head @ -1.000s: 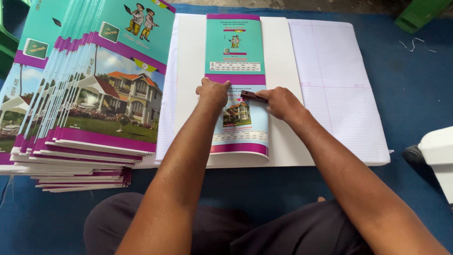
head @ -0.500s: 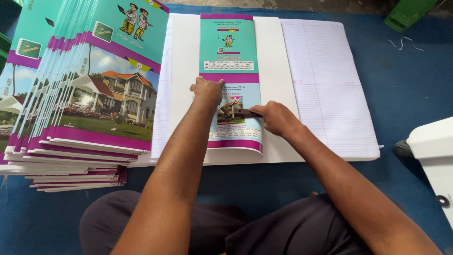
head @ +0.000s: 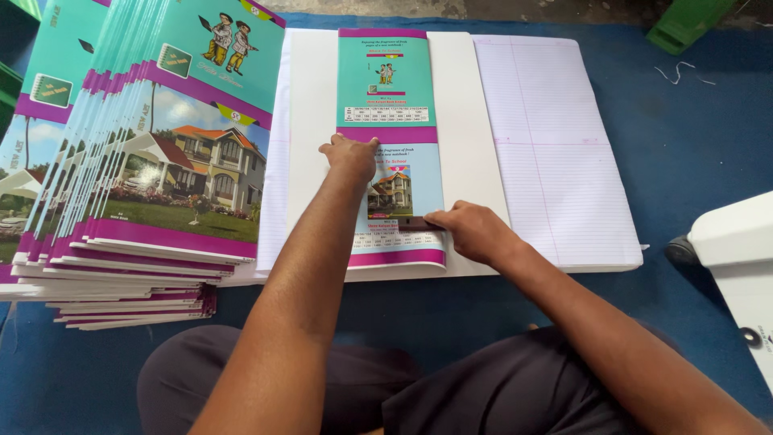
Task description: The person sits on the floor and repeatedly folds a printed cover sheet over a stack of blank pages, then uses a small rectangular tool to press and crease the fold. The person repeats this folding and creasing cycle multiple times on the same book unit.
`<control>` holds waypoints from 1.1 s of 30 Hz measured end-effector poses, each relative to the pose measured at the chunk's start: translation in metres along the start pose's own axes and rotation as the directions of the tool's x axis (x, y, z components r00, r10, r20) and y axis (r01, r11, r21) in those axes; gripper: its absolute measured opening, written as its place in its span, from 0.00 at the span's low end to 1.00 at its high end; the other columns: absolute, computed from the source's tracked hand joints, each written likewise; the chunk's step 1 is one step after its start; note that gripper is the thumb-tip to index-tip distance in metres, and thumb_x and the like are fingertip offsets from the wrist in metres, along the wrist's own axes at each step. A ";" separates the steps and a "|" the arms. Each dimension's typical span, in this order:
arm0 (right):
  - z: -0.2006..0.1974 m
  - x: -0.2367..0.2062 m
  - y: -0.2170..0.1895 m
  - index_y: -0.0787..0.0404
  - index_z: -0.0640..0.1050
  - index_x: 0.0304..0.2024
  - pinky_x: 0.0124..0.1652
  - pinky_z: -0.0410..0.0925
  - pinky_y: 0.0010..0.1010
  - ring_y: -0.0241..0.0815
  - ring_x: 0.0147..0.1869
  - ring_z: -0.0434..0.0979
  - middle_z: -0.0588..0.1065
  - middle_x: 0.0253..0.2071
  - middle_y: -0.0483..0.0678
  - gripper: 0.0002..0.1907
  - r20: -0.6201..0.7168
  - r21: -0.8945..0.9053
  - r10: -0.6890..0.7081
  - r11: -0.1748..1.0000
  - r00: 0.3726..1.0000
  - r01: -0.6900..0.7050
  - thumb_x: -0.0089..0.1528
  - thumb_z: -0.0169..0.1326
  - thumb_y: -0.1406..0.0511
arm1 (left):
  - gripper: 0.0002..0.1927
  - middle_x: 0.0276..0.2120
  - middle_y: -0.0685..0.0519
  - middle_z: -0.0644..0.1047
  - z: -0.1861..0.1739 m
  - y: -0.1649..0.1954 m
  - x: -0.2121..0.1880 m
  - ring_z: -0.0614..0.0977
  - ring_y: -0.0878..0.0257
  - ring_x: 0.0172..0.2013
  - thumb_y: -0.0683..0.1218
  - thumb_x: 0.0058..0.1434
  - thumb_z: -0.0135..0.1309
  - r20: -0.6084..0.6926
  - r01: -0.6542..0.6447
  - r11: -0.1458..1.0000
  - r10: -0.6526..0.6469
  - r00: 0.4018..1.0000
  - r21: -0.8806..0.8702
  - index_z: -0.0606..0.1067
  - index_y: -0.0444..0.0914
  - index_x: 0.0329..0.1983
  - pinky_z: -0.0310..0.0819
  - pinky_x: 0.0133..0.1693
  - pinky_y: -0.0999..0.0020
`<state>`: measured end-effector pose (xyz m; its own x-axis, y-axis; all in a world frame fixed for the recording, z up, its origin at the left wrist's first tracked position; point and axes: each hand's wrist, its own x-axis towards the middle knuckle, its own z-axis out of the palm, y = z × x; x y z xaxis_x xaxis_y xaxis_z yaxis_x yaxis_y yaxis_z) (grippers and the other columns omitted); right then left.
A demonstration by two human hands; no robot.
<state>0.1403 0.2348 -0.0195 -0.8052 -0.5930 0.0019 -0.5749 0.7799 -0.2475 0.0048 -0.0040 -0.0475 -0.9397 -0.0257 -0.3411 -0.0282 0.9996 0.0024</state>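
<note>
A folded teal-and-purple printed cover point(head: 386, 89) lies along the middle of an open stack of white ruled sheets point(head: 555, 145). My left hand point(head: 350, 157) presses flat on the cover near its middle fold. My right hand point(head: 471, 229) holds a small dark flat tool point(head: 415, 223) against the cover's lower part, close to the near edge. Both forearms reach out from my lap over the blue floor mat.
A fanned pile of printed covers point(head: 153, 145) with a house picture lies at the left, overlapping the sheets' left edge. A white machine part point(head: 737, 266) stands at the right. A green object point(head: 684, 28) sits at the far right corner on the blue mat point(head: 700, 121).
My right hand has drawn the dark tool down the cover toward me. My left hand has stayed pressed on the cover's middle.
</note>
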 end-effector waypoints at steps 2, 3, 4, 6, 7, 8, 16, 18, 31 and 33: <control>0.000 -0.006 -0.004 0.52 0.81 0.52 0.40 0.73 0.43 0.54 0.39 0.79 0.78 0.31 0.56 0.18 -0.009 0.006 -0.023 1.000 1.000 0.023 0.61 0.51 0.71 | 0.29 0.70 0.41 0.64 0.001 -0.001 -0.001 0.63 0.43 0.69 0.54 0.72 0.44 -0.014 0.002 1.000 -0.002 1.000 0.001 0.56 0.67 0.75 0.56 0.64 0.35; -0.001 -0.009 -0.006 0.53 0.81 0.52 0.40 0.73 0.43 0.53 0.38 0.79 0.78 0.31 0.55 0.17 -0.013 0.009 -0.035 0.999 0.999 0.035 0.62 0.51 0.70 | 0.28 0.70 0.40 0.63 0.001 -0.001 -0.001 0.63 0.43 0.68 0.54 0.72 0.44 -0.023 0.001 1.000 -0.001 1.000 0.002 0.57 0.67 0.75 0.56 0.64 0.35; 0.000 -0.011 -0.007 0.53 0.81 0.52 0.40 0.73 0.42 0.53 0.38 0.79 0.78 0.31 0.56 0.16 -0.007 0.003 -0.031 1.000 0.999 0.031 0.63 0.51 0.70 | 0.28 0.70 0.38 0.62 0.002 -0.001 -0.002 0.64 0.42 0.68 0.54 0.72 0.43 -0.031 0.001 1.000 0.000 1.000 0.003 0.57 0.66 0.74 0.56 0.63 0.36; 0.001 -0.015 -0.009 0.53 0.81 0.52 0.39 0.73 0.42 0.53 0.37 0.79 0.78 0.31 0.56 0.15 0.005 -0.009 -0.024 1.000 1.000 0.024 0.65 0.50 0.69 | 0.27 0.68 0.41 0.66 0.005 -0.001 -0.004 0.64 0.43 0.68 0.53 0.73 0.44 -0.059 -0.009 1.000 0.008 0.998 -0.022 0.59 0.64 0.75 0.56 0.64 0.35; 0.002 -0.016 -0.010 0.53 0.81 0.52 0.39 0.73 0.43 0.53 0.37 0.79 0.78 0.30 0.56 0.16 0.011 -0.011 -0.032 0.999 0.999 0.033 0.64 0.50 0.70 | 0.27 0.67 0.42 0.68 0.007 -0.001 -0.005 0.65 0.44 0.68 0.53 0.73 0.44 -0.072 -0.014 0.999 0.011 0.997 -0.035 0.60 0.62 0.75 0.56 0.64 0.35; 0.002 -0.017 -0.010 0.53 0.81 0.52 0.39 0.73 0.43 0.53 0.37 0.79 0.78 0.30 0.55 0.16 0.017 -0.013 -0.042 0.999 0.999 0.042 0.63 0.50 0.70 | 0.27 0.68 0.41 0.67 0.007 -0.001 -0.006 0.65 0.44 0.68 0.52 0.72 0.44 -0.085 -0.013 0.999 0.009 0.996 -0.037 0.62 0.61 0.74 0.57 0.64 0.35; 0.010 -0.028 -0.004 0.49 0.81 0.53 0.39 0.72 0.44 0.55 0.37 0.79 0.77 0.31 0.57 0.23 0.073 -0.023 -0.055 0.998 0.996 0.057 0.56 0.54 0.71 | 0.23 0.70 0.39 0.63 0.010 0.000 -0.016 0.64 0.46 0.68 0.51 0.67 0.52 -0.129 -0.022 0.989 0.003 0.992 -0.144 0.70 0.53 0.66 0.58 0.62 0.36; 0.012 -0.030 -0.004 0.48 0.82 0.53 0.40 0.72 0.45 0.56 0.38 0.79 0.78 0.31 0.56 0.23 0.051 -0.017 -0.078 0.997 0.996 0.079 0.56 0.54 0.71 | 0.22 0.68 0.39 0.64 0.010 -0.001 -0.020 0.64 0.46 0.67 0.51 0.66 0.55 -0.140 -0.035 0.988 0.013 0.990 -0.151 0.73 0.51 0.63 0.58 0.61 0.36; 0.008 -0.047 -0.017 0.48 0.83 0.51 0.43 0.73 0.43 0.56 0.41 0.80 0.79 0.34 0.56 0.22 0.064 0.044 -0.047 0.998 0.997 0.044 0.57 0.54 0.72 | 0.08 0.47 0.47 0.77 0.036 0.001 -0.043 0.79 0.49 0.47 0.44 0.61 0.58 -0.389 -0.113 0.984 0.051 0.920 -0.137 0.83 0.43 0.43 0.73 0.46 0.52; 0.008 -0.049 -0.017 0.47 0.83 0.51 0.44 0.73 0.43 0.56 0.41 0.81 0.79 0.35 0.56 0.22 0.076 0.046 -0.047 0.998 0.996 0.043 0.56 0.54 0.72 | 0.07 0.42 0.47 0.78 0.043 0.002 -0.048 0.79 0.49 0.45 0.45 0.67 0.55 -0.460 -0.139 0.981 0.060 0.886 -0.138 0.82 0.42 0.41 0.73 0.47 0.51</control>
<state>0.1907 0.2493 -0.0229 -0.7641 -0.6423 -0.0602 -0.6020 0.7434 -0.2916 0.0644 -0.0005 -0.0718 -0.9909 0.0320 0.1308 0.0554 0.9822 0.1794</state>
